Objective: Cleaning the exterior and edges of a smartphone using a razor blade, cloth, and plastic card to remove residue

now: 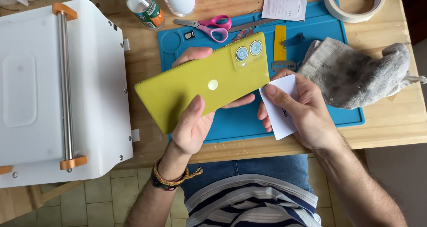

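Note:
My left hand [192, 120] holds a yellow-green phone [178, 89] back side up above a blue work mat [249, 116], thumb on its back and fingers under it. Two round camera lenses sit at the phone's far right corner. My right hand [302, 109] grips a thin white plastic card [284, 109], whose upper corner touches the phone's right edge.
A white machine [58, 89] with orange-capped roller fills the left. On the mat lie pink-handled scissors [211, 27], a razor blade [283, 65], a yellow tool [280, 42] and a dirty grey cloth [356, 73]. A tape roll [353, 4], bottle [144, 7] and paper slip [284, 7] sit at the back.

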